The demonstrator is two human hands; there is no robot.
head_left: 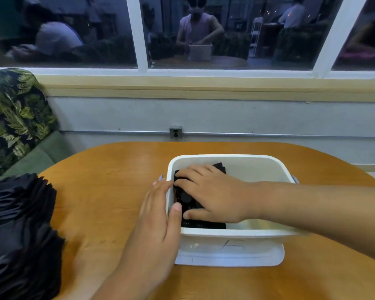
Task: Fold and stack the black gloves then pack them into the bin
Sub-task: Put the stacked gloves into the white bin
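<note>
Two hands meet at a white rectangular plastic bin (236,233) on an orange wooden table (108,169). Folded black gloves (204,224) lie inside along its left wall, long axis near-to-far. The right hand (214,195) presses them, fingers spread; the left hand (156,224), fingers straight together, rests against the wall outside.

Bin: white bin (230,233) on the wooden table (108,169), standing on a flat white lid (230,257).
Folded gloves: black folded gloves (204,224) lie inside the bin, against its left wall.
Right hand: the right hand (212,191) reaches into the bin, fingers spread flat on the folded gloves.
Left hand: the left hand (158,217) lies with straight fingers along the bin's left outer wall, thumb on the rim.
Glove pile: a black glove pile (20,224) sits at the table's left edge, well apart from the bin.
</note>
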